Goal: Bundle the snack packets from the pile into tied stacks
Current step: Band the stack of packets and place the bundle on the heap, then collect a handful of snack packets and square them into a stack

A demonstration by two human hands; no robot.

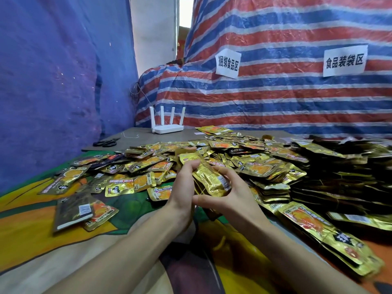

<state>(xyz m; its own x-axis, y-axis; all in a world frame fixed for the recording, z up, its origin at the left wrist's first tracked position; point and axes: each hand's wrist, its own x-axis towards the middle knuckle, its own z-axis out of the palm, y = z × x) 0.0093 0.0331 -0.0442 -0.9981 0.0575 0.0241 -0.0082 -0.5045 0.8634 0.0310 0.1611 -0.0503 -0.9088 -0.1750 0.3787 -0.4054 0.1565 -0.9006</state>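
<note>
A: Seen from the head, how many hands?
B: Two: left hand (182, 188) and right hand (232, 195), fingers curled round one stack of packets (209, 177), just above the pile (250, 160) at its near edge.
A: Behind?
B: One router (168, 128), four antennas (162, 115); one pair of scissors (106, 142); two paper signs (228, 63).

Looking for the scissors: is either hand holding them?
No, the scissors lie left of the router, while the left hand and right hand grip a packet stack.
</note>
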